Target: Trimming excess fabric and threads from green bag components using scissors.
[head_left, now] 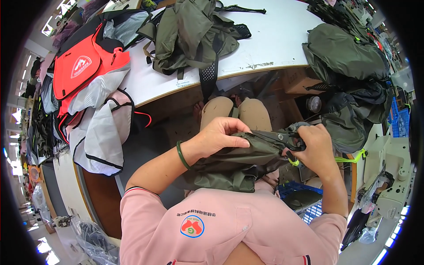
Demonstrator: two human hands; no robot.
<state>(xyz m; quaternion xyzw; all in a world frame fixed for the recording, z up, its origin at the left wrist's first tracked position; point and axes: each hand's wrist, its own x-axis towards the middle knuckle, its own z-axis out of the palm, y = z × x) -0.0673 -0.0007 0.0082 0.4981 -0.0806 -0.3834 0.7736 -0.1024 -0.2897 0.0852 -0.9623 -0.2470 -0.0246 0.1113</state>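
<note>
Across my lap lies an olive-green fabric bag piece [234, 165], bunched up, with its upper edge raised. My left hand [221, 139], a green bangle on its wrist, is closed with thumb and fingers pinching that edge. In my right hand [316, 145] is a pair of dark scissors [280, 137], my fingers wrapped round the handles. Their blades lie along the top of the fabric and point toward my left fingertips. Whether the blades are parted, I cannot make out. A yellow-green cord [351, 159] runs near my right hand.
Ahead stands a white table [269, 35] with an olive backpack [187, 37] on it. Red and grey bags [90, 66] overhang its left side. More olive bags [346, 48] are piled on the right, above a sewing machine [393, 176]. A blue basket [311, 212] sits beside me.
</note>
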